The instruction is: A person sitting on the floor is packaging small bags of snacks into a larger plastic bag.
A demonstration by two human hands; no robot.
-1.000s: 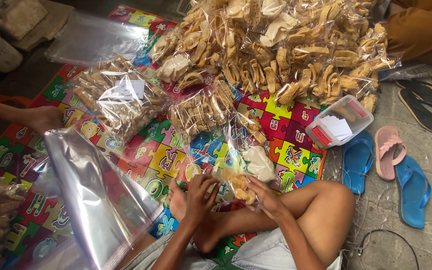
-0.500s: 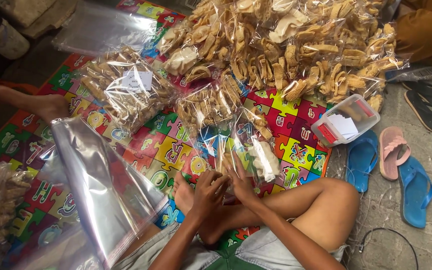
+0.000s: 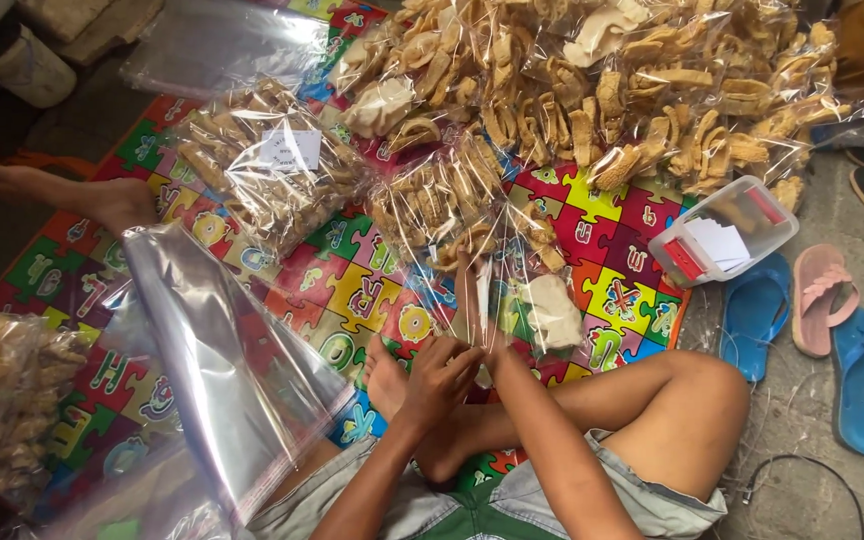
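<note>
Two hands are busy at the mouth of one clear bag of crackers (image 3: 472, 215). The bag lies on the bright puzzle mat (image 3: 352, 290), right in front of your crossed legs, with its open end pointing at you. Your left hand (image 3: 442, 375) has its fingers curled tight around the bunched plastic at that end. Your right hand (image 3: 497, 350) is pressed close beside it and seems to pinch the same bit of plastic, though most of it hides behind the left one.

I think the bag is light, because the crackers look puffy and dry. They will likely snap if you squeeze them, so keep your grip on the empty plastic neck and not on the full part. The plastic looks thin, shiny and slippery, so gather it tight before you twist.

A big pile of filled bags (image 3: 602, 90) sits at the far side of the mat. A stack of empty plastic sheets (image 3: 222, 350) lies just to your left.
</note>
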